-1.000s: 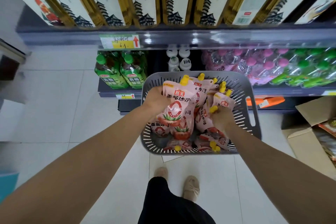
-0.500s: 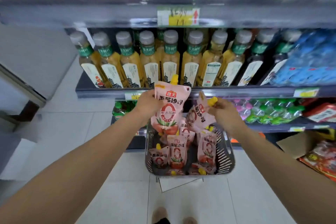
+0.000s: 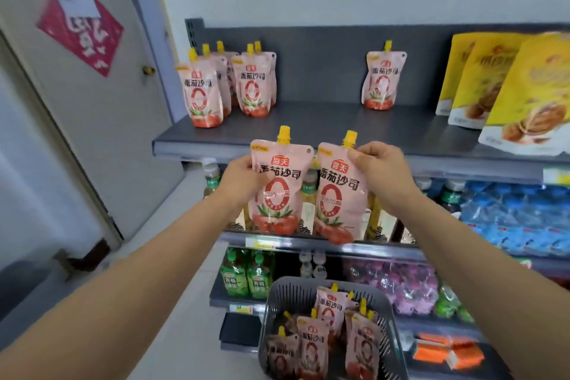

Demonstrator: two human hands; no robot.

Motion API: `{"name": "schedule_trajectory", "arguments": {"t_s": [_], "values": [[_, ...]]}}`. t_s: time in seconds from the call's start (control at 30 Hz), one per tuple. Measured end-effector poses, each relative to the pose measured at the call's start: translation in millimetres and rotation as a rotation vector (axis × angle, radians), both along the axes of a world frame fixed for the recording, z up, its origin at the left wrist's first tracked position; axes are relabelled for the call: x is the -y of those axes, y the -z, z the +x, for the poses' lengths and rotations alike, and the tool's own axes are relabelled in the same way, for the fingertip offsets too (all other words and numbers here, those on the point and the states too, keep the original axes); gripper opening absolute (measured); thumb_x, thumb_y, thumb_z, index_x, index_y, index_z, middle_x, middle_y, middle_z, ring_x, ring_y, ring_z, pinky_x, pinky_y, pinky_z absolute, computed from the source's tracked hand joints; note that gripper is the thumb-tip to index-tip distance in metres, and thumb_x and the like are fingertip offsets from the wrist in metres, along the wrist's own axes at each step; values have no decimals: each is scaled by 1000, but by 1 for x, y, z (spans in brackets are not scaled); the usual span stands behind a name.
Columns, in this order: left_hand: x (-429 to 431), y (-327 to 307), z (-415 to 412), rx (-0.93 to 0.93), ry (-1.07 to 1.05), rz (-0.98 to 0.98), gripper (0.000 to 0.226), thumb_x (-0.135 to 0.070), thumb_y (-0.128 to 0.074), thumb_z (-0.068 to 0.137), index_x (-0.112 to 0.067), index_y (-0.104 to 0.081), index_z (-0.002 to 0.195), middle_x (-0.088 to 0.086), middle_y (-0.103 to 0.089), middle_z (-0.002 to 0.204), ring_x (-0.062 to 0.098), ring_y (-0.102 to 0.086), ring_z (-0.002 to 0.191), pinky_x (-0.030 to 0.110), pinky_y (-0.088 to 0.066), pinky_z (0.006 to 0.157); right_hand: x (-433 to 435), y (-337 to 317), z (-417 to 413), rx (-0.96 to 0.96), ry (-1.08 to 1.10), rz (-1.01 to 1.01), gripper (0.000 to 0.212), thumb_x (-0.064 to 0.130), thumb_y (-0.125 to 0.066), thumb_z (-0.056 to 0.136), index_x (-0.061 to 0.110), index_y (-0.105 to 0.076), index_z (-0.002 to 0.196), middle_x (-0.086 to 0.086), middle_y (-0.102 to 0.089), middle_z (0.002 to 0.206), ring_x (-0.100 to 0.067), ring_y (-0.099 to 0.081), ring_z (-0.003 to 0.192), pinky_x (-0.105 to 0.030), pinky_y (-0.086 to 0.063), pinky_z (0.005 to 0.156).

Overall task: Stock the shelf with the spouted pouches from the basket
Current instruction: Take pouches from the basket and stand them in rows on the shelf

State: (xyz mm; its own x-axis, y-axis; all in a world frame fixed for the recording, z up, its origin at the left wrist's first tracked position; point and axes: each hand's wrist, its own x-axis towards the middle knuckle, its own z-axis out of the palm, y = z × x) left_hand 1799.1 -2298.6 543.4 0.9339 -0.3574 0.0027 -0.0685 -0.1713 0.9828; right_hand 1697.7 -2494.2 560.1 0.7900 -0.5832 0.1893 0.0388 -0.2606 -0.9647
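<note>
Grey top shelf [image 3: 308, 129] against a pale wall, door [image 3: 108, 133] with red paper at left, pink shelved pouches [image 3: 203, 95] marked 海天 番茄沙司, left hand [image 3: 239, 177] pinching left pouch [image 3: 277, 194], right hand [image 3: 381, 168] pinching right pouch [image 3: 337, 197] before the shelf edge, more in basket [image 3: 277, 302] below.

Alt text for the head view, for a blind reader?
The left hand holds one pouch and the right hand another pouch, upright before the grey shelf, where more pouches stand. More sit in the basket below.
</note>
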Motion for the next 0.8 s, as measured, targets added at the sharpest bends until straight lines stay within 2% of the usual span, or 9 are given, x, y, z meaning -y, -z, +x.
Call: {"name": "schedule_trajectory", "arguments": {"t_s": [0.07,0.13,0.17,0.23,0.4,0.57,0.6,0.73,0.8], "values": [[-11,-17,-1,17,-34,-34,20,4,-59,82,-14,-65,89,7,-70,93,15,-66,75,24,-53,59,-7,-24,9,50,2,-21,14,14,-59,86,10,-62,73,4,-67,56,-4,-65,48,-22,-50,42],[-23,-32,1,31,-60,-68,20,2,-59,84,-16,-64,90,4,-70,92,13,-67,75,24,-53,56,-16,-47,21,97,1,-38,13,17,-58,85,13,-64,75,-7,-72,75,-20,-71,71,-40,-59,60],[-30,-39,3,40,-70,-79,20,1,-59,84,-17,-64,91,4,-70,93,14,-68,78,27,-55,60,-21,-57,27,113,-2,-35,13,19,-59,85,16,-63,73,-12,-72,84,-28,-71,81,-50,-58,70],[-44,-53,10,66,-108,-85,20,-2,-60,84,-20,-64,90,4,-70,98,19,-68,84,34,-56,70,-31,-75,39,147,-4,2,13,21,-61,84,21,-61,71,-16,-72,91,-35,-68,90,-57,-54,76],[-74,-79,43,110,-215,-143,18,0,-60,84,-14,-63,96,3,-68,94,15,-66,76,29,-53,62,-50,-104,83,226,-49,130,13,19,-63,84,24,-59,72,-8,-71,86,-27,-70,81,-51,-57,76],[-96,-91,91,145,-256,-157,19,1,-57,86,-14,-62,97,8,-68,100,25,-66,88,41,-54,79,-64,-107,133,262,-75,188,13,17,-62,85,23,-60,73,0,-69,71,-11,-68,55,-28,-57,49],[-101,-92,102,153,-256,-163,20,2,-57,86,-14,-63,96,8,-68,99,25,-66,87,40,-54,78,-66,-107,144,261,-76,190,13,18,-62,85,23,-60,74,0,-69,71,-11,-68,57,-27,-57,49],[-116,-95,148,210,-256,-177,28,5,-56,85,-22,-63,83,6,-68,95,23,-65,85,38,-53,77,-72,-109,187,253,-52,177,12,20,-61,87,24,-61,75,-1,-70,77,-19,-69,70,-36,-59,63],[-119,-95,169,212,-243,-192,29,6,-56,85,-22,-63,82,6,-68,94,22,-66,83,36,-54,75,-74,-110,206,245,-43,153,15,20,-60,87,25,-60,73,1,-70,73,-17,-69,66,-34,-59,61]]}}
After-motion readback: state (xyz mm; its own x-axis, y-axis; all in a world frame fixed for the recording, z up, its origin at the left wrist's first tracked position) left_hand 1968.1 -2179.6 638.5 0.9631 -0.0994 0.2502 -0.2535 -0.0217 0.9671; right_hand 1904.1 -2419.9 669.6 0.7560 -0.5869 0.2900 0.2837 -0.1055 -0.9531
